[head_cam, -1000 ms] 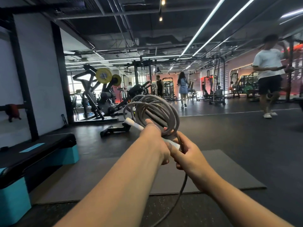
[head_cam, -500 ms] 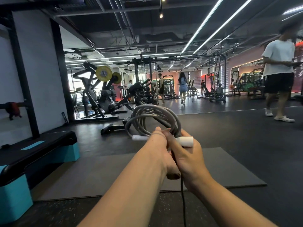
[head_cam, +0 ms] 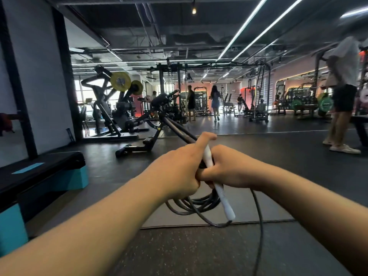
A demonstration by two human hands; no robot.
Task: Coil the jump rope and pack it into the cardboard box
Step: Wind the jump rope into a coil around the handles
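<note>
So I've got the rope (head_cam: 191, 204) mostly coiled below my left hand (head_cam: 179, 166); my right hand (head_cam: 229, 168) clamps the white handle (head_cam: 223, 198), a tail still trails, no box in view.

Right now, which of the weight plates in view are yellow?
The two yellow plates sit raised on the arm of the plate-loaded machine at left. The green plates stand low along the far right wall.
</note>
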